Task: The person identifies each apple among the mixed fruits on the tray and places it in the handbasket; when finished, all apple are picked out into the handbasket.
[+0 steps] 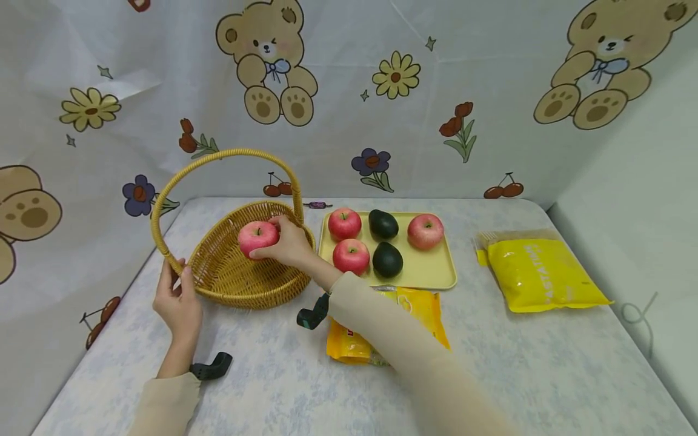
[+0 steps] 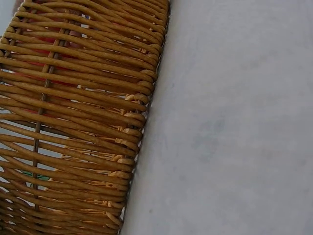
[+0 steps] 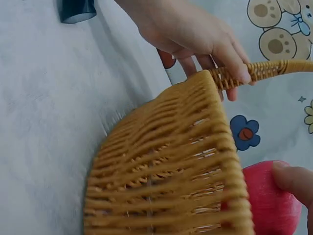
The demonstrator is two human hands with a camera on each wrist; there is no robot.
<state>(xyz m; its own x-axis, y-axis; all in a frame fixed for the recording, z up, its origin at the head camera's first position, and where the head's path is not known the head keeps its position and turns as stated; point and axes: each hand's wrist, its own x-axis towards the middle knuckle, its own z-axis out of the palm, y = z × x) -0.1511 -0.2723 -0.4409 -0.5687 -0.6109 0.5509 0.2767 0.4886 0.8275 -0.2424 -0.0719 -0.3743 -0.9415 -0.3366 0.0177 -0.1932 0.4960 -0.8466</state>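
Observation:
A pink-red apple (image 1: 258,237) is held between the thumb and fingers of my right hand (image 1: 291,245), over the open mouth of a wicker basket (image 1: 231,275). My left hand (image 1: 181,307) grips the foot of the basket's arched handle (image 1: 234,151) at the left rim. In the right wrist view, the left hand's fingers (image 3: 227,58) wrap the handle, and the apple (image 3: 269,196) shows just beyond the rim with my thumb on it. Only the woven side of the basket (image 2: 83,107) and the table appear in the left wrist view; the left hand is out of sight there.
Right of the basket, a pale yellow tray (image 1: 433,272) carries three apples (image 1: 351,256) and two dark avocados (image 1: 388,260). An orange-yellow packet (image 1: 425,310) lies partly under my right forearm. A plump yellow bag (image 1: 545,272) sits at the right, and a patterned curtain (image 1: 338,91) hangs behind.

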